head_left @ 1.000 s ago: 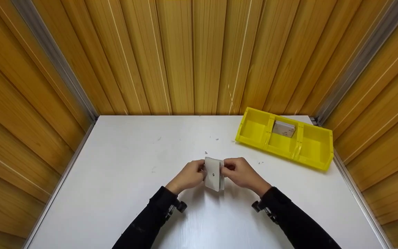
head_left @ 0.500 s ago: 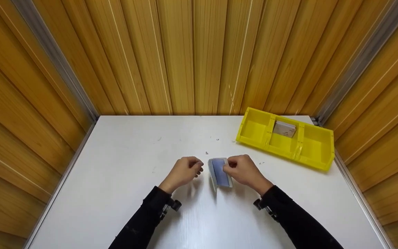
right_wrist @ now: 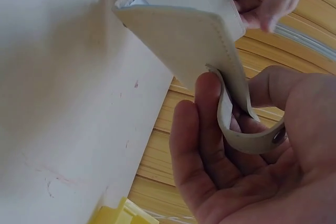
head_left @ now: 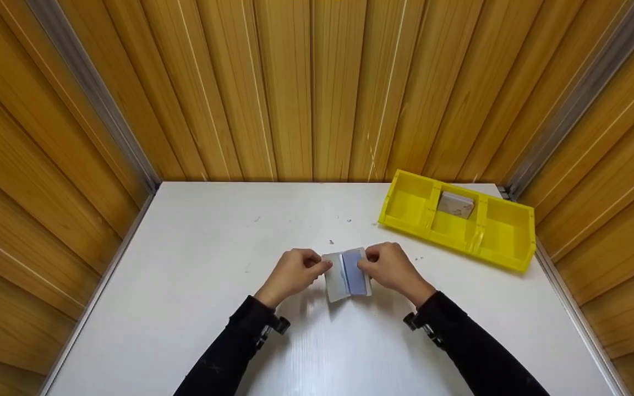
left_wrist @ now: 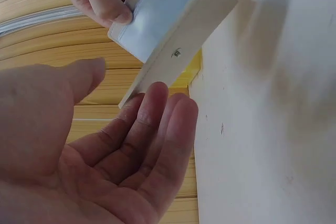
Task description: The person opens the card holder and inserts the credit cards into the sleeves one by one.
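A small pale card holder (head_left: 336,280) stands unfolded above the table, between my two hands. Bluish clear plastic sleeves (left_wrist: 160,17) line its inside. My right hand (head_left: 395,270) pinches the right cover between thumb and fingers, and its snap strap (right_wrist: 245,142) curls loosely over those fingers. At the left cover's outer edge is my left hand (head_left: 294,274); in the left wrist view its fingertips meet the edge while the thumb stands apart. A metal snap stud (left_wrist: 177,53) shows on that left cover.
A yellow three-compartment bin (head_left: 476,242) stands at the table's back right, with a stack of pale cards or similar flat pieces (head_left: 456,205) in its middle compartment. Wood-patterned walls (head_left: 289,93) enclose the white table (head_left: 201,236) at the back and sides.
The card holder has gone from folded, outside showing, to spread with its inside showing. My left hand came off it, moved left, then returned to its left edge. The right hand kept its grip.
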